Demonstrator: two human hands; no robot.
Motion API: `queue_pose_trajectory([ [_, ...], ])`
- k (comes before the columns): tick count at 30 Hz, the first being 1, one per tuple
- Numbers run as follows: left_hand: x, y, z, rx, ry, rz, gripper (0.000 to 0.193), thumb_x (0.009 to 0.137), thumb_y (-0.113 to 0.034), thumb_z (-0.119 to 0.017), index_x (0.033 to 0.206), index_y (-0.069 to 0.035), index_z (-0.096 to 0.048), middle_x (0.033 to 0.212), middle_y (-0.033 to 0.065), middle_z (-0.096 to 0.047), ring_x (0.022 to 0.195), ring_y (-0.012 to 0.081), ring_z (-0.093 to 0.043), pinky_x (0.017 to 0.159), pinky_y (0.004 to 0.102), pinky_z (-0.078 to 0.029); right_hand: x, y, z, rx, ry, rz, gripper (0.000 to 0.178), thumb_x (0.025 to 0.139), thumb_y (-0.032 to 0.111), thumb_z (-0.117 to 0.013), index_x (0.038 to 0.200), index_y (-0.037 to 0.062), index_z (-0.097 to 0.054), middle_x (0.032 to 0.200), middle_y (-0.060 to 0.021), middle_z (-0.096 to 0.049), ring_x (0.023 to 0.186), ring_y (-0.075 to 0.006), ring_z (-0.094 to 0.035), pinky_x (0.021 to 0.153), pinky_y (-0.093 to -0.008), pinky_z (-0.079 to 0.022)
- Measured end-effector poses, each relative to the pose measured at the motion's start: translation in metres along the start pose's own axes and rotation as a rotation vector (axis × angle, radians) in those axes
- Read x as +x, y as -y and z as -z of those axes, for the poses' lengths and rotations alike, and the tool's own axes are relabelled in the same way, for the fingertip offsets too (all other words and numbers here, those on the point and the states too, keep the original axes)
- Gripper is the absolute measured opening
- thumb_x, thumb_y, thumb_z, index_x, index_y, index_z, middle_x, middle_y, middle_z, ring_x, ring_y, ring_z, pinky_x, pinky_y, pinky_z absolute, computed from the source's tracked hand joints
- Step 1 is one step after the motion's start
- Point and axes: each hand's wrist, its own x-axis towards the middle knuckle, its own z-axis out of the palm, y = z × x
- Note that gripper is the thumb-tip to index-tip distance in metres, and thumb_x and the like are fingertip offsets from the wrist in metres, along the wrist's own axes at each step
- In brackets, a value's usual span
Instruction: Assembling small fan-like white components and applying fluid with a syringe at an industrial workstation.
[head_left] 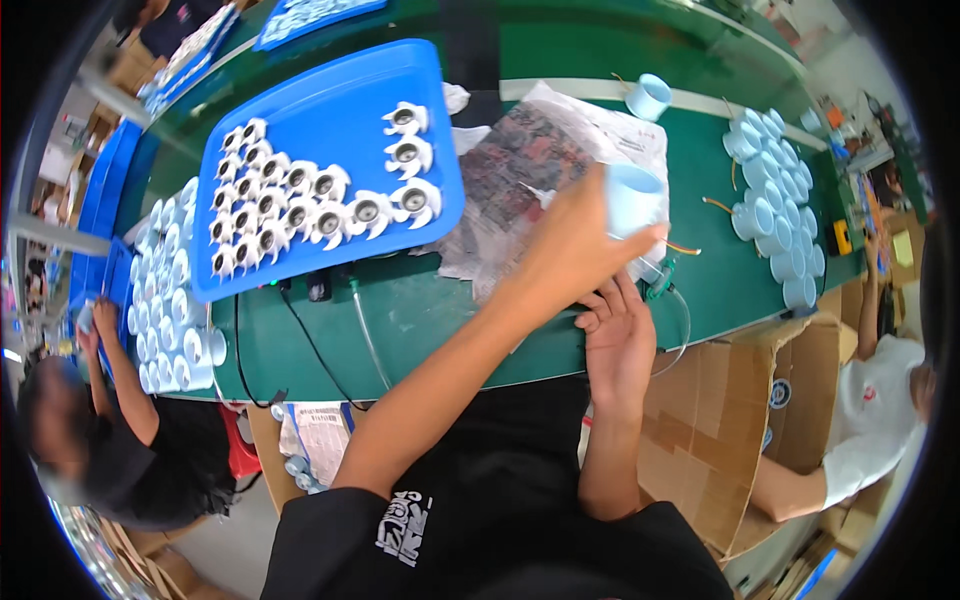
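A light blue plastic cup-shaped housing (637, 200) is gripped in my left hand (572, 240), which reaches across to the right over the table. Some of its fingers are hidden behind the wrist and the housing, and the thumb lies along its lower side. Just below, my right hand (618, 335) is palm up with loosely bent fingers apart, and I see nothing in it. Near its fingertips is a green fitting (657, 283) with a clear hose. Crumpled newspaper (500, 190) lies under my left hand. Another light blue housing (650, 97) stands beyond it, with a thin wire beside it.
A blue tray (330, 90) of white impellers (330, 222) stands left of the paper. Several light blue housings (775, 180) are grouped at right, more (165, 290) at far left. A cardboard box (700, 430) stands by the table's front edge. Co-workers sit on both sides.
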Motion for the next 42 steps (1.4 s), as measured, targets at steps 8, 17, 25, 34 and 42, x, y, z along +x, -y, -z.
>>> queue_pose_trajectory([
  [8, -0.035, -0.012, -0.021, 0.152, -0.067, -0.233, 0.062, 0.071, -0.036, -0.078, 0.116, 0.0, -0.054, 0.104, 0.0183, -0.061, 0.098, 0.035, -0.054, 0.093, 0.0452, -0.036, 0.004, -0.003, 0.026, 0.23, 0.254, -0.088, 0.047, 0.102, 0.034, -0.038, 0.141, 0.0072, -0.037, 0.137, -0.0116, -0.048, 0.121, -0.0221, -0.052, 0.094, -0.0376, -0.047],
  [17, -0.1, -0.041, 0.024, 0.175, 0.001, -0.287, 0.063, 0.062, -0.019, -0.085, 0.118, -0.01, -0.057, 0.118, 0.0106, -0.049, 0.115, 0.0291, -0.045, 0.097, 0.0388, -0.035, 0.013, 0.011, -0.016, 0.116, 0.088, -0.026, 0.059, 0.087, 0.032, -0.064, 0.133, 0.0004, -0.044, 0.082, -0.0037, -0.055, 0.071, -0.0113, -0.055, 0.064, -0.0254, -0.046],
  [25, -0.127, 0.006, 0.054, 0.193, 0.032, 0.116, 0.058, 0.068, -0.004, -0.077, 0.121, -0.004, -0.054, 0.12, 0.0137, -0.054, 0.114, 0.0319, -0.049, 0.099, 0.0389, -0.038, 0.034, 0.007, -0.004, 0.376, 0.38, 0.119, 0.043, 0.087, 0.028, -0.065, 0.122, 0.0066, -0.054, 0.061, 0.0027, -0.035, 0.055, -0.0104, -0.035, 0.052, -0.026, -0.032],
  [34, -0.13, 0.013, 0.052, 0.226, -0.025, 0.106, 0.064, 0.068, -0.012, -0.081, 0.125, -0.004, -0.052, 0.121, 0.0135, -0.056, 0.113, 0.0334, -0.05, 0.098, 0.0408, -0.039, 0.023, 0.004, -0.035, 0.183, 0.281, 0.341, 0.049, 0.081, 0.033, -0.065, 0.125, 0.0152, -0.053, 0.091, -0.0055, -0.056, 0.081, -0.0188, -0.052, 0.08, -0.0378, -0.041],
  [42, -0.134, 0.018, 0.054, 0.2, -0.052, 0.124, 0.062, 0.066, -0.01, -0.081, 0.123, -0.008, -0.056, 0.119, 0.0114, -0.056, 0.11, 0.0327, -0.05, 0.095, 0.0405, -0.041, 0.002, 0.051, 0.001, -0.693, 0.514, 0.509, 0.05, 0.068, 0.03, -0.067, 0.092, -0.0136, -0.061, 0.08, -0.0216, -0.064, 0.062, -0.0212, -0.053, 0.058, -0.0291, -0.042],
])
